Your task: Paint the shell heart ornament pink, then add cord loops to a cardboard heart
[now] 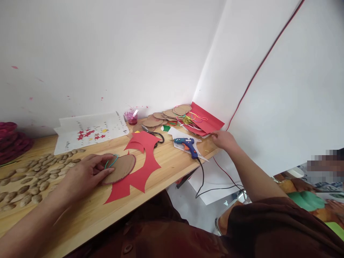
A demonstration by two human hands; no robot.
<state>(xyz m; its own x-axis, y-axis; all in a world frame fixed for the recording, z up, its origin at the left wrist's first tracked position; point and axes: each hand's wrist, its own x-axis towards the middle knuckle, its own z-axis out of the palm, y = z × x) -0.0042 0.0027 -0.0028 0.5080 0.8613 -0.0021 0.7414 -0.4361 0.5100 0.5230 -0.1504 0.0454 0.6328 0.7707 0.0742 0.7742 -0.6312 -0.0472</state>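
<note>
My left hand (87,172) is closed on the near-left edge of a round cardboard disc (124,167), thumb on top. A thin teal cord (117,157) loops out by its fingers and lies over the disc. Beneath and beside the disc are cut red paper scraps (151,157) with curved, pointed edges. Reaching to the table's right end, my right hand (225,139) pinches the corner of some red paper sheets (206,122). A blue hot glue gun (185,142) lies on white paper scraps just left of that hand.
Black-handled scissors (162,137), stacked cardboard discs (153,121), tangled coloured cords (187,120) and a cup of red liquid (131,117) line the back. Many nut shells (44,185) and a sheet with paper stars (68,134) are left. A black cable (202,172) hangs off the edge. Another person sits lower right.
</note>
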